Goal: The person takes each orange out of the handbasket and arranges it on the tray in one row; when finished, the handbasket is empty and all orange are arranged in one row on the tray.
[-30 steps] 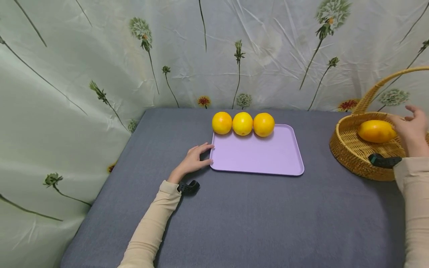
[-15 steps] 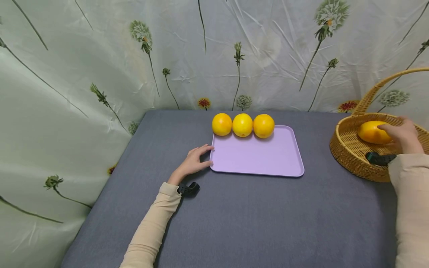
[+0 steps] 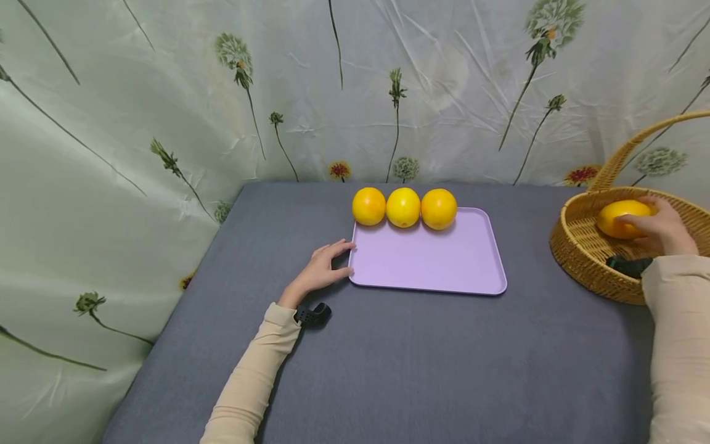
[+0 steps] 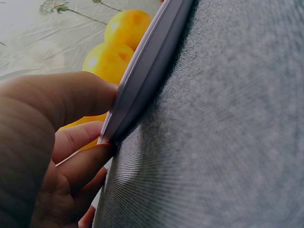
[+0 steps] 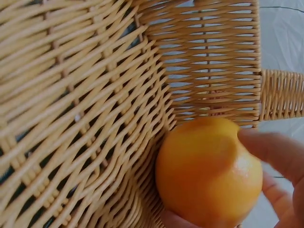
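In the head view, my right hand (image 3: 668,228) reaches into a wicker basket (image 3: 577,262) at the right and grips an orange (image 3: 617,219). The right wrist view shows the thumb on one side of this orange (image 5: 204,171) and fingertips on the other, beside the woven wall. My left hand (image 3: 318,268) rests at the left edge of a lilac tray (image 3: 427,262), thumb and forefinger spread along its rim. Up close, the left thumb (image 4: 90,92) and fingers touch the tray rim (image 4: 137,80). Three oranges (image 3: 403,208) stand in a row along the tray's back edge.
A grey cloth (image 3: 444,364) covers the table. Behind it hangs a pale curtain (image 3: 444,92) with a dandelion print. The basket's tall handle (image 3: 616,160) arches above its rim. A dark camera (image 3: 313,315) sits at the left wrist.
My right hand has come down and left into the basket, and its fingers have closed round the orange there. My left hand and the tray stay in place.
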Demonstrator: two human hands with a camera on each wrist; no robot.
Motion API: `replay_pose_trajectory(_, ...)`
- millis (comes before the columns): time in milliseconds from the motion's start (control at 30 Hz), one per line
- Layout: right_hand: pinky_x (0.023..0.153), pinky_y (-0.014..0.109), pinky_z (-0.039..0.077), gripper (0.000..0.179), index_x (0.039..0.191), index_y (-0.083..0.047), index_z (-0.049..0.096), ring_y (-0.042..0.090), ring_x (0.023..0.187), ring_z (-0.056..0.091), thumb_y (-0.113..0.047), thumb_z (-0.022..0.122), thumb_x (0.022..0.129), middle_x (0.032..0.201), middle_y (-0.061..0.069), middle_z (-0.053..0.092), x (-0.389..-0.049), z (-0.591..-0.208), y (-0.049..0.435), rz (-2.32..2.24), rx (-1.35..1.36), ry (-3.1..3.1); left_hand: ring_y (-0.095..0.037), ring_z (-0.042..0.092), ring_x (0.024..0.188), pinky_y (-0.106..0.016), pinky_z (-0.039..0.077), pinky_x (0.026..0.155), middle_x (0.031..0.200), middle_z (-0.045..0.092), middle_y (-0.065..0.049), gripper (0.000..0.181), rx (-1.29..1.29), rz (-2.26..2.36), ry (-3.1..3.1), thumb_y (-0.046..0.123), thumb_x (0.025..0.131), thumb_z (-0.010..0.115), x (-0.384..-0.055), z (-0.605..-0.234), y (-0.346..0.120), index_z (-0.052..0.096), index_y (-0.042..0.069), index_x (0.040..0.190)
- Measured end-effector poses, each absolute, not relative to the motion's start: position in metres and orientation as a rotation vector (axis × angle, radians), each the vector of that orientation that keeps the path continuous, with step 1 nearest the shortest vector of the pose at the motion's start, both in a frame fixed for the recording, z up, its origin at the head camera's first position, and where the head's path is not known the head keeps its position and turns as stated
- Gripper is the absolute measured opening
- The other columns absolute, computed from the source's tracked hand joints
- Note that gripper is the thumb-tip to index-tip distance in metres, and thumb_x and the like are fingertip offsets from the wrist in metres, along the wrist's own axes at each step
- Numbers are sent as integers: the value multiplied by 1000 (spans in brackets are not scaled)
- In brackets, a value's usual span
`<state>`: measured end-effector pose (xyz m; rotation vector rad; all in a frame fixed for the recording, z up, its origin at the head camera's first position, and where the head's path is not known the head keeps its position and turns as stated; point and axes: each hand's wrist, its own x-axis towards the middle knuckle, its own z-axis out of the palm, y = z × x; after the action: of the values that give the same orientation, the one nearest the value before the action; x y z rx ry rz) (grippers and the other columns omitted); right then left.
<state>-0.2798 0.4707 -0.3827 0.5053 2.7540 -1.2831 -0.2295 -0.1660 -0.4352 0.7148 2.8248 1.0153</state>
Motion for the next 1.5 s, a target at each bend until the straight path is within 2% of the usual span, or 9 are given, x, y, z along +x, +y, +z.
replay_pose_trajectory(67, 56, 18, 43, 83, 148, -3, 11, 20, 94, 43, -39, 55, 88, 118, 27, 31, -274, -377, 461, -1247, 494, 2815, -32, 34, 140, -54, 20, 115, 143, 47, -15, 56, 715, 1017, 2823, 23, 84, 64, -230, -435, -166, 49, 7, 135)
replay_pose_trajectory(200, 81, 49, 39, 79, 129, 14, 12, 55, 109, 20, -30, 60, 85, 128, 45, 9, -263, -363, 437, -1141, 551, 2892, -31, 34, 140, -54, 20, 115, 143, 47, -15, 56, 715, 1017, 2822, 22, 84, 65, -230, -435, -166, 49, 7, 135)
replay_pose_trajectory(267, 85, 60, 28, 75, 124, 13, 11, 59, 114, 14, -27, 60, 84, 129, 47, 5, -260, -358, 430, -1100, 588, 2901, -32, 35, 140, -54, 20, 115, 143, 48, -15, 56, 716, 1017, 2823, 22, 84, 64, -231, -435, -166, 49, 7, 135)
replay_pose_trajectory(367, 87, 63, 25, 72, 121, 13, 12, 60, 117, 13, -23, 61, 82, 125, 48, 8, -258, -354, 424, -1043, 607, 2924, -32, 35, 140, -54, 20, 115, 143, 48, -15, 55, 712, 1023, 2820, 22, 84, 64, -231, -434, -166, 49, 7, 135)
replay_pose_trajectory(500, 84, 62, 25, 69, 121, 14, 16, 60, 117, 13, -19, 62, 81, 117, 44, 17, -261, -355, 425, -974, 590, 2968, -31, 34, 140, -53, 19, 116, 143, 47, -15, 56, 707, 1016, 2815, 23, 84, 64, -231, -434, -166, 48, 7, 135)
replay_pose_trajectory(833, 85, 64, 25, 70, 132, 13, 15, 61, 117, 15, -20, 57, 85, 124, 44, 19, -262, -336, 424, -886, 524, 3001, -31, 35, 139, -54, 21, 115, 142, 48, -14, 56, 716, 1019, 2826, 23, 83, 64, -232, -435, -166, 50, 8, 134)
replay_pose_trajectory(967, 66, 45, 41, 71, 130, 12, 17, 55, 103, 30, -18, 60, 83, 120, 43, 26, -261, -329, 424, -874, 476, 3024, -31, 35, 140, -54, 20, 115, 142, 48, -14, 56, 710, 1022, 2820, 23, 83, 64, -233, -435, -166, 50, 8, 134)
replay_pose_trajectory(1067, 52, 30, 42, 72, 132, 13, 17, 50, 92, 39, -16, 61, 82, 118, 43, 28, -261, -327, 425, -874, 438, 3025, -31, 35, 140, -54, 20, 115, 143, 48, -14, 56, 714, 1016, 2825, 23, 83, 64, -233, -436, -166, 50, 7, 134)
replay_pose_trajectory(1500, 52, 26, 40, 78, 138, 10, 15, 52, 97, 37, -21, 62, 84, 126, 45, 24, -258, -321, 424, -855, 357, 3016, -32, 35, 140, -54, 20, 115, 143, 47, -15, 56, 709, 1012, 2825, 23, 83, 64, -232, -434, -166, 49, 7, 134)
